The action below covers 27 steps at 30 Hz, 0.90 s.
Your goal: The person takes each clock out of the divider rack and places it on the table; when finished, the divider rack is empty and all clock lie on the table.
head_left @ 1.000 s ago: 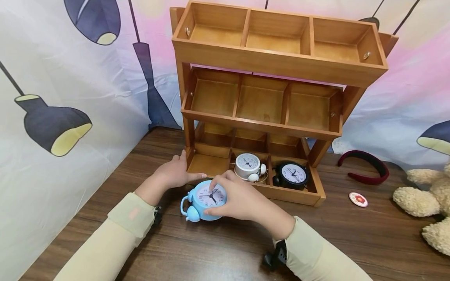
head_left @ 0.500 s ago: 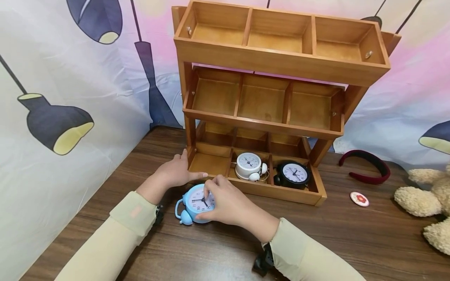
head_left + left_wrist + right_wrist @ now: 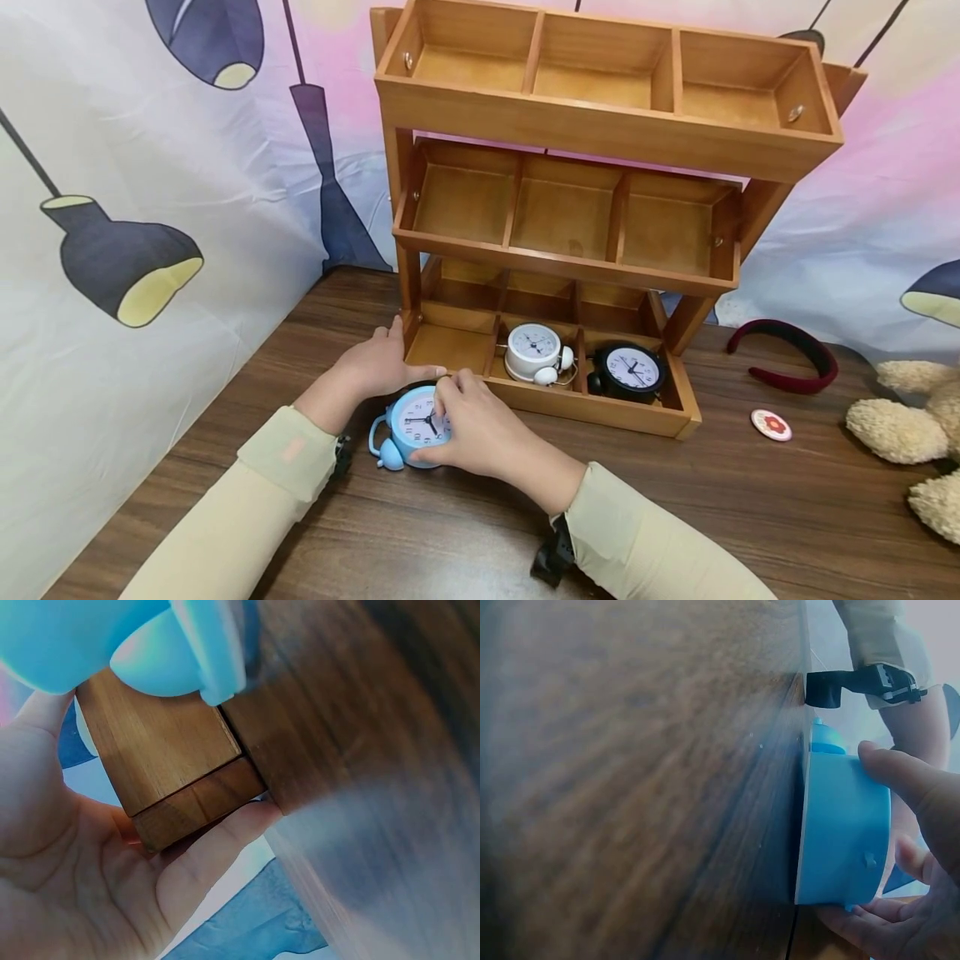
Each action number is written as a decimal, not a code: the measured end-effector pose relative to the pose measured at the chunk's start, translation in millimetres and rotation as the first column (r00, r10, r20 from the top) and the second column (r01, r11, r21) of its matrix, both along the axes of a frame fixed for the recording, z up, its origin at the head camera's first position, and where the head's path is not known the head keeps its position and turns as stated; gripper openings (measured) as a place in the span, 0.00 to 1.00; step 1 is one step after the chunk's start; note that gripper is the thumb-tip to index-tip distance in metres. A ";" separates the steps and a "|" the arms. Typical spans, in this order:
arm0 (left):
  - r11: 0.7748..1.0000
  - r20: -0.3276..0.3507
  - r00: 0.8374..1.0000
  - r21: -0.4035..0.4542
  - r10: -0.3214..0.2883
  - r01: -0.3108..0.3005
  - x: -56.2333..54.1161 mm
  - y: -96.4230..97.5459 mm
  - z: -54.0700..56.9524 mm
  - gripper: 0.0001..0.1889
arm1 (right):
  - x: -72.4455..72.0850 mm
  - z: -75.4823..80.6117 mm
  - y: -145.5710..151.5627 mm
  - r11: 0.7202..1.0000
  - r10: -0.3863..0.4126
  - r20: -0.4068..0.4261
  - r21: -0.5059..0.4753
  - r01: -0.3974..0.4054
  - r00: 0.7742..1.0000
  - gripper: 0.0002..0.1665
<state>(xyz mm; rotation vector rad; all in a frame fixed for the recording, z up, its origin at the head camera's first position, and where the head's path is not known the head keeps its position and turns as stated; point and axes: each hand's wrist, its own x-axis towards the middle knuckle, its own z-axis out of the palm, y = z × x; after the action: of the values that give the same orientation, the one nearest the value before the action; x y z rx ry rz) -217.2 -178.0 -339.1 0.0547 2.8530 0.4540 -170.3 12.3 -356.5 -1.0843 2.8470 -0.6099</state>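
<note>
My right hand (image 3: 487,433) grips a light blue twin-bell alarm clock (image 3: 417,429) by its round body, its dial facing up. In the right wrist view the back of the blue clock (image 3: 844,829) is close to the dark wooden table, with thumb and fingers at opposite sides. My left hand (image 3: 367,364) holds the left end of the lowest tier of a wooden shelf (image 3: 592,414). The left wrist view has its thumb and fingers around the tier's end (image 3: 199,802). Beside the left-hand compartment, a white alarm clock (image 3: 534,350) lies in the middle one and a black alarm clock (image 3: 630,372) in the right one.
Two upper tiers (image 3: 607,125) of the shelf overhang the lowest one. Right of it lie a dark red headband (image 3: 795,383) and a round flower badge (image 3: 771,425). A plush toy (image 3: 900,425) sits at the right edge. Printed cloth (image 3: 247,167) hangs behind.
My right hand has slid the blue clock a little leftward along the table in front of the shelf. The left hand stays on the shelf. The head view shifts slightly.
</note>
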 end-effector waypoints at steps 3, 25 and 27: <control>1.000 -0.001 1.000 -0.002 0.000 0.000 0.7 0.3 0.6 0.61 | 0.2 -0.5 -0.7 1.000 0.000 0.002 -0.003 0.000 1.000 0.34; 1.000 0.003 1.000 0.020 -0.008 0.008 -0.7 0.7 0.9 0.63 | -23.3 21.6 25.6 0.996 -0.084 -0.149 -0.042 0.078 0.985 0.41; 1.000 0.002 1.000 0.021 -0.009 0.009 -0.8 0.8 1.0 0.63 | -31.4 25.0 31.6 0.991 -0.128 -0.142 -0.059 0.121 0.982 0.49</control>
<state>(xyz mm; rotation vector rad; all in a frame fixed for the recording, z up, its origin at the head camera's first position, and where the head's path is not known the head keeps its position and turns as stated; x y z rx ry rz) -218.0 -177.1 -338.1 0.0703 2.8449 0.4825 -201.7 44.0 -331.4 -1.0031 3.0601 -0.6379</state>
